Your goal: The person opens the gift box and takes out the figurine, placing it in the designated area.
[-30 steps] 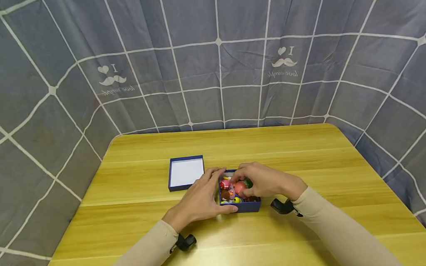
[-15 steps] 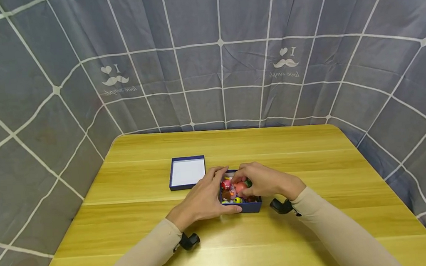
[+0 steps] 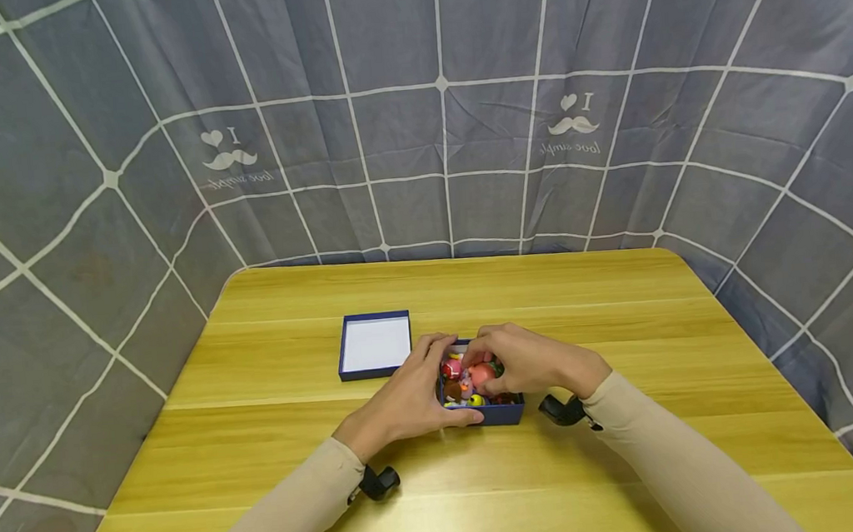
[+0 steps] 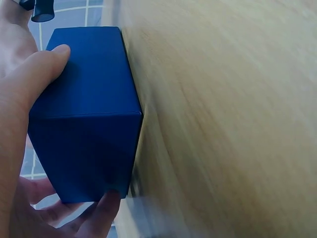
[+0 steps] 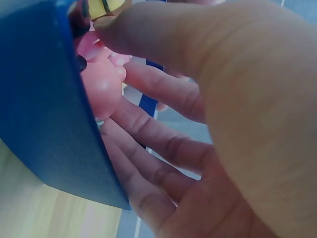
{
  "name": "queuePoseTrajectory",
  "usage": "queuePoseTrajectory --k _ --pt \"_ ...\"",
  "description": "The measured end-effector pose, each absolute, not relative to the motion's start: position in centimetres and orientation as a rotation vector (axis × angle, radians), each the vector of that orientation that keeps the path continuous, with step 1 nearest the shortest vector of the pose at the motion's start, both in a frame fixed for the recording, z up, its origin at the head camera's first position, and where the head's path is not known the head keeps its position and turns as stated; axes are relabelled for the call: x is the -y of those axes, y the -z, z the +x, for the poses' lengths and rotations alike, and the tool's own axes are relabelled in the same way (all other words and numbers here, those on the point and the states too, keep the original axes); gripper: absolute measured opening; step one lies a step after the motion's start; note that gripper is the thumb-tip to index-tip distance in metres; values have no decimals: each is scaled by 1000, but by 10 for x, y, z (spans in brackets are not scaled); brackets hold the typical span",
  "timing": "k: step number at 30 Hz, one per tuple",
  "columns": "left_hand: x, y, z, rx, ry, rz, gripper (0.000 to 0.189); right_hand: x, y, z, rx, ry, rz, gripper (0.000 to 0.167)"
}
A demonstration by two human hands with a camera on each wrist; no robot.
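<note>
A small blue box [image 3: 500, 415] stands on the table, filled with several colourful toy figures. My left hand [image 3: 400, 406] grips it from the left, thumb along the near wall and fingers round the far side; in the left wrist view the thumb and fingertips press its outer faces. From the right, my right hand [image 3: 535, 362] reaches in with curled fingers and holds a round pink toy figure [image 5: 102, 87] between thumb and fingers. Beside it lie a red-and-pink figure [image 3: 451, 369], a brown piece [image 3: 452, 392] and a yellow one [image 3: 475, 400]. The right hand hides part of the contents.
A shallow blue box lid [image 3: 376, 345], white inside, lies open side up just left of the box on the wooden table [image 3: 321, 458]. A grey curtain [image 3: 401, 134] with white grid lines surrounds the table at the back and sides.
The view has shifted slightly since the first frame. Both hands keep nearly the same place at the box, and the toy figures have hardly moved.
</note>
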State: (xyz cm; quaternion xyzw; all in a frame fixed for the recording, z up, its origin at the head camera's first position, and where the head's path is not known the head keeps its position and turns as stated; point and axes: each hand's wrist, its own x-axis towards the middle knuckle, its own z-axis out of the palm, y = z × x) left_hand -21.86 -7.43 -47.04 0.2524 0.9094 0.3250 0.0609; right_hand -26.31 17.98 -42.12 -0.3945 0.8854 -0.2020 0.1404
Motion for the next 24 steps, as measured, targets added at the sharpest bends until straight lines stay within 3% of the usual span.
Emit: queuePoseTrajectory --k 15,24 --pt "74 473 -219 -2741 -1011 750 124 -188 418 -267 -2480 568 -1152 46" --pt "74 473 -220 -2752 -1009 751 124 -186 422 -267 -2500 606 -1151 43"
